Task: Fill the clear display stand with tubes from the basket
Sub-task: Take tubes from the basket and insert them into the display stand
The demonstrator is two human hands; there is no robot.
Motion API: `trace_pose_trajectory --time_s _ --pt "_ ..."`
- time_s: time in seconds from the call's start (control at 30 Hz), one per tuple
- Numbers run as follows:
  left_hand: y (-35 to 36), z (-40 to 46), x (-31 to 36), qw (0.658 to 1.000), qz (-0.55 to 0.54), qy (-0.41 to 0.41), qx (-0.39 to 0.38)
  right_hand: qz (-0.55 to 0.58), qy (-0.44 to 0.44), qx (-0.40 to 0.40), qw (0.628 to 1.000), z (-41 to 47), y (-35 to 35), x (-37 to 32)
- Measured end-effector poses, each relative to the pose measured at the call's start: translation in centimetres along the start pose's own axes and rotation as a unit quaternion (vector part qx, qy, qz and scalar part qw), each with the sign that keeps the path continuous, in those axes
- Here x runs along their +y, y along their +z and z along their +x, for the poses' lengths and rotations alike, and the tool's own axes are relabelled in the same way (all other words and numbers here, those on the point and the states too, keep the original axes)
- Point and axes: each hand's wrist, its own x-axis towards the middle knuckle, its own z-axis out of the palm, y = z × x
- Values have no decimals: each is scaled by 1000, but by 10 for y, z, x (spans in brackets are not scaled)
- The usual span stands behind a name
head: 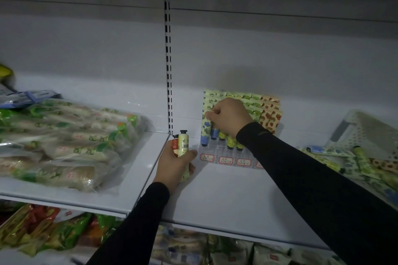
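Note:
A clear display stand sits on the white shelf, with red price labels along its front. Rows of patterned tubes stand cap-down in it, blue-capped at the left, yellow-green in the middle, orange at the right. My right hand pinches a blue-capped tube at the stand's front left corner. My left hand grips two tubes upright, a pale yellow one with a black cap and a red one behind it. The white perforated basket at the right holds several loose tubes.
A clear bag of green-and-white packaged goods fills the left shelf. A slotted upright divides the two shelves. More packaged goods sit on the shelf below. The white shelf lies in front of the stand.

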Motion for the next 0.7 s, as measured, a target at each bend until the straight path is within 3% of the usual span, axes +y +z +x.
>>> trace_pose_trajectory --time_s 0.33,0.53,0.7 --pt "1 -3 4 1000 -7 8 -3 13 -24 91 995 -31 -14 1" --pt "5 -11 17 999 0 -7 -35 98 16 -28 995 -66 -11 12" --pt "17 -26 33 991 62 12 -115 239 66 -101 963 -84 -13 6"
